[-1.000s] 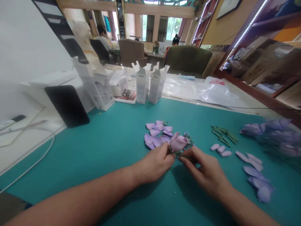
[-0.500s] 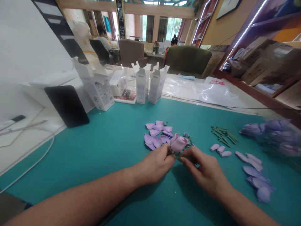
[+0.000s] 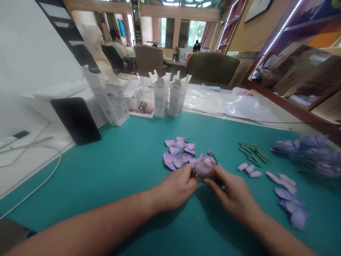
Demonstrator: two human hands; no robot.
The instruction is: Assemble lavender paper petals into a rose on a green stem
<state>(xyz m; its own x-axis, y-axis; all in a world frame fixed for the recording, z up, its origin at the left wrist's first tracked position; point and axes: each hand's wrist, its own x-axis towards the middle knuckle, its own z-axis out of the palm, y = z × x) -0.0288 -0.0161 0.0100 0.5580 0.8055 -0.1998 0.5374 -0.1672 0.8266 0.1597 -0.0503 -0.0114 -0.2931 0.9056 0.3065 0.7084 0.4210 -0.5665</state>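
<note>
A pale lilac artificial rose (image 3: 204,164) is held up between my two hands over the green mat. Below the bloom, my left hand (image 3: 179,186) is closed on its base, where bits of green show. From the other side my right hand (image 3: 231,188) pinches the green part under the flower with thumb and fingers; the exact grip is partly hidden. Just behind my left hand lie loose purple petals (image 3: 174,160) in overlapping groups. A small flower-like piece with green (image 3: 211,153) rests behind the rose.
Green stem pieces (image 3: 253,153), small lilac buds (image 3: 249,170) and more petals (image 3: 290,202) lie to the right, near finished-looking purple flowers (image 3: 314,153). White boxes (image 3: 161,96) and a black tablet-like panel (image 3: 77,121) stand at the back. Two people sit in the background.
The rose has tilted and turned slightly to the right, showing more of its top. My right fingers have shifted a little at its base; the left hand has hardly moved.
</note>
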